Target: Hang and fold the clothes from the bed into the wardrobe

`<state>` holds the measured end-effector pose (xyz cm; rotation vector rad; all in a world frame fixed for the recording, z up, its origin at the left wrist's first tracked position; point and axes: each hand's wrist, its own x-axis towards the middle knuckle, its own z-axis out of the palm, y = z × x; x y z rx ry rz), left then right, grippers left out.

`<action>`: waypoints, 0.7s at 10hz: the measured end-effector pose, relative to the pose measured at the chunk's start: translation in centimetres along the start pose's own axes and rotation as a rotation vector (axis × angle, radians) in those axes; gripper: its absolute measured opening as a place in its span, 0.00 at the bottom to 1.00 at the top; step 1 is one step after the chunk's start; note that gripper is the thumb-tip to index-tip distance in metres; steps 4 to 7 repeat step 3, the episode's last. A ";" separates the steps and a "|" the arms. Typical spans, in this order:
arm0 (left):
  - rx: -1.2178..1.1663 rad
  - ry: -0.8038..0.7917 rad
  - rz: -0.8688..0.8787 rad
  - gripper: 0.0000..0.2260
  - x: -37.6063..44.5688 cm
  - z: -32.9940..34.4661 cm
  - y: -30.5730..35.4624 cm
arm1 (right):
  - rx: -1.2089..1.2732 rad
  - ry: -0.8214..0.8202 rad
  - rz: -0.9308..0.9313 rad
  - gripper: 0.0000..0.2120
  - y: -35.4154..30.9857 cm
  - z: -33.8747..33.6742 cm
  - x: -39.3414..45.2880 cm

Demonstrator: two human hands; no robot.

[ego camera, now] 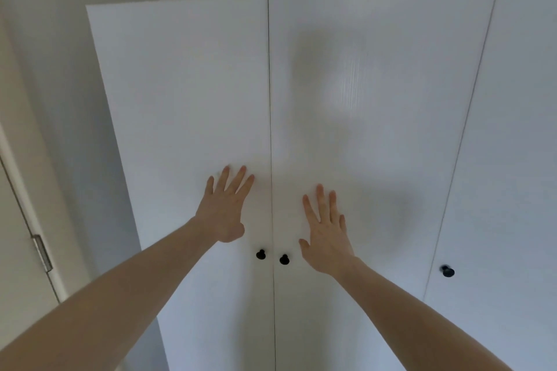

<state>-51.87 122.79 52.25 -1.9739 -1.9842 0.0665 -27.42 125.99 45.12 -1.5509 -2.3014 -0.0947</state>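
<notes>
A tall white wardrobe (pixel 361 99) fills the view with its doors closed. My left hand (pixel 224 208) lies flat on the left door (pixel 187 93), fingers spread and straight. My right hand (pixel 327 229) presses flat on the middle door (pixel 376 178), fingers straight too. Two small black knobs (pixel 261 254) (pixel 284 259) sit side by side at the seam, just below and between my hands. No clothes and no bed are in view.
A third door (pixel 512 159) stands to the right with its own black knob (pixel 448 271). At the left, a beige wall and a room door frame with a metal hinge (pixel 43 253) stand close to the wardrobe's side.
</notes>
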 end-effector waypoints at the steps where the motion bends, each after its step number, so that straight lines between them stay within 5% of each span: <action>1: -0.070 0.047 0.022 0.48 -1.6 -1.0 0.1 | 0.134 0.010 0.005 0.44 -0.1 -1.2 -0.3; 3: -0.263 0.257 0.082 0.43 -7.1 -3.4 -1.2 | 0.428 0.228 -0.056 0.37 -1.1 -5.4 -3.8; 7: -0.263 0.257 0.082 0.43 -7.1 -3.4 -1.2 | 0.428 0.228 -0.056 0.37 -1.1 -5.4 -3.8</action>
